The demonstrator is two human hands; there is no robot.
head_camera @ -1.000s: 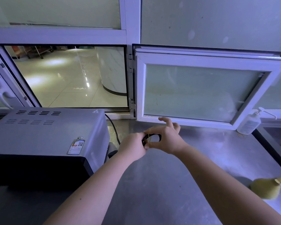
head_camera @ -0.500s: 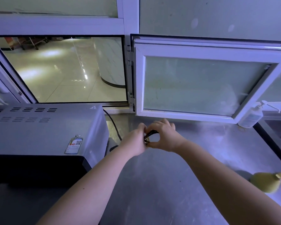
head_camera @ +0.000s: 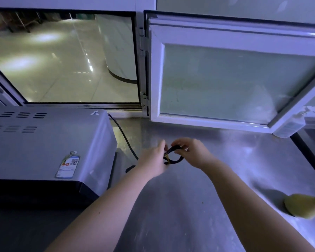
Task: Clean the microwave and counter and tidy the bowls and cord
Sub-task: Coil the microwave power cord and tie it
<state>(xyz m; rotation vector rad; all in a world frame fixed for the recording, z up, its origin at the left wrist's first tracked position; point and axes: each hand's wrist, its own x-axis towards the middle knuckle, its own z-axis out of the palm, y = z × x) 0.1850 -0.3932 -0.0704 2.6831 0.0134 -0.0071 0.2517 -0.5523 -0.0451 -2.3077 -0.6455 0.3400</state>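
Toward the counter's [head_camera: 189, 206] back edge, left hand [head_camera: 154, 161] grips the cord's [head_camera: 175, 161] coiled loops & right hand [head_camera: 193, 153] pinches the top loop, prob. to make a neat bundle.

The microwave [head_camera: 44, 142] runs off the left edge, its label [head_camera: 68, 165] unreadable. Right of it, the left hand [head_camera: 153, 159] hides part of the cord [head_camera: 178, 160]; farther right, a yellow brush [head_camera: 300, 208] is cropped.

both hands meet over the middle of the steel counter [head_camera: 198, 206] — left hand [head_camera: 154, 160] and right hand [head_camera: 193, 153] gripping a looped black cord [head_camera: 173, 157] — beside the microwave [head_camera: 47, 148] at its left edge.
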